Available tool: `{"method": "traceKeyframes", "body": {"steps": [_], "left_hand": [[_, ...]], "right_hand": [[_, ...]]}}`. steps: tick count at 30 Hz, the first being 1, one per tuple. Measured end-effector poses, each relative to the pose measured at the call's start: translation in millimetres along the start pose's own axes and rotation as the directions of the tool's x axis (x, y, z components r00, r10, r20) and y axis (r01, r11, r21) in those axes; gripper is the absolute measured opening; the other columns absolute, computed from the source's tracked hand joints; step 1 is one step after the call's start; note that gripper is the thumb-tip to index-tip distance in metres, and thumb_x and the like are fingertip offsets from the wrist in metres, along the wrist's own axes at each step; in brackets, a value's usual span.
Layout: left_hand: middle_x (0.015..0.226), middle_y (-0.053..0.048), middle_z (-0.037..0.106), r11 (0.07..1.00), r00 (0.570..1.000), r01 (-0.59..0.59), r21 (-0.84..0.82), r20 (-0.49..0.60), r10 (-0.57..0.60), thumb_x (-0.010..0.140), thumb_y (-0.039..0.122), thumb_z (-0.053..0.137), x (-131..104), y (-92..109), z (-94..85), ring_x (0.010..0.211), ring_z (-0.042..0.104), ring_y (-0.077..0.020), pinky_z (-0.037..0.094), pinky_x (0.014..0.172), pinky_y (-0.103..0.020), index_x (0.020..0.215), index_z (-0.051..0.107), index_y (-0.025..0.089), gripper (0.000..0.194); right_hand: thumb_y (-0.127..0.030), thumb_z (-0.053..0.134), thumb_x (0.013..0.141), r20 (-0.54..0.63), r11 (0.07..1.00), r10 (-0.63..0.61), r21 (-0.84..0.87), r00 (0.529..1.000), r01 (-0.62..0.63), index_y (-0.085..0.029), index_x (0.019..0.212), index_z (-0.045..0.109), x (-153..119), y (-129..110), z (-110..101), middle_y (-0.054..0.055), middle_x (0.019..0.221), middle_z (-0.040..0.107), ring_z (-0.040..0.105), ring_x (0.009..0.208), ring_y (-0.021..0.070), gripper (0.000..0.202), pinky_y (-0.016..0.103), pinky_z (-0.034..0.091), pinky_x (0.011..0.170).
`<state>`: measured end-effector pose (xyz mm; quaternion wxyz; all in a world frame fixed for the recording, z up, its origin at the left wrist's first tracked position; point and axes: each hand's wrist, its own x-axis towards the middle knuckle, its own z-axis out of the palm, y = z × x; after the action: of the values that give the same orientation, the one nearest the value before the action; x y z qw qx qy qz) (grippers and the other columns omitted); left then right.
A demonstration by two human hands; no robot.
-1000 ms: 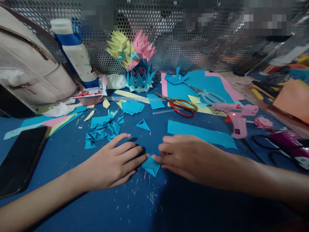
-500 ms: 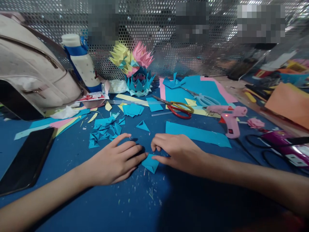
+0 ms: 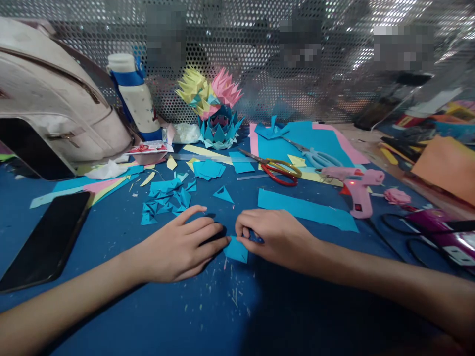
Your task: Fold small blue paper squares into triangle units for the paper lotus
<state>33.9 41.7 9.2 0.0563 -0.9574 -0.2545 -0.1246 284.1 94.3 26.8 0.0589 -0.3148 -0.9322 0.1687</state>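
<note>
A small piece of blue paper (image 3: 236,250), with creases near its lower corner, lies on the blue table between my hands. My left hand (image 3: 187,244) rests palm down with its fingers stretched out, and one fingertip presses the paper's upper left edge. At the paper's upper right corner, my right hand (image 3: 272,230) has its fingers curled and its thumb tip pinching the edge. A single folded blue triangle (image 3: 223,194) lies just beyond my hands. To its left is a pile of folded blue paper pieces (image 3: 166,198).
Scissors (image 3: 280,170), a pink glue gun (image 3: 358,190) and a blue paper strip (image 3: 306,210) lie at centre right. Paper flowers (image 3: 218,123) stand before a perforated metal panel. A phone (image 3: 46,240), a bottle (image 3: 137,101) and a backpack (image 3: 70,99) occupy the left.
The blue paper's folded lower flap looks opened out, leaving a squarer shape. My right thumb has closed in toward the curled fingers at its corner. The whole view has shifted slightly.
</note>
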Motion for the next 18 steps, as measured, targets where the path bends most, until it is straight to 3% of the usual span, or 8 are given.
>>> {"method": "traceKeyframes", "body": {"steps": [11,18], "left_hand": [[0.124,-0.01,0.061,1.0,1.0,0.008,-0.024,0.011,-0.008,0.101,0.025,0.042,-0.8,-0.5,0.8,0.116,0.054,-0.0247,0.018,0.117,-0.049,0.138,0.053,0.017,0.04],[0.123,-0.01,0.062,0.999,1.0,0.012,-0.033,0.005,-0.012,0.1,0.024,0.042,0.3,-0.4,0.0,0.114,0.055,-0.0245,0.022,0.116,-0.049,0.137,0.054,0.017,0.039]], "right_hand": [[-0.016,0.061,0.087,-0.102,0.991,-0.107,-0.09,0.989,0.098,-0.021,0.079,0.058,0.4,-0.6,2.3,-0.004,0.077,0.064,0.055,0.072,0.0114,0.01,0.027,0.025,0.059],[-0.022,0.057,0.094,0.01,0.913,-0.292,-0.293,0.956,0.282,-0.02,0.079,0.06,0.1,-0.9,-6.5,0.001,0.081,0.061,0.048,0.073,0.015,0.016,0.031,0.026,0.058]]}}
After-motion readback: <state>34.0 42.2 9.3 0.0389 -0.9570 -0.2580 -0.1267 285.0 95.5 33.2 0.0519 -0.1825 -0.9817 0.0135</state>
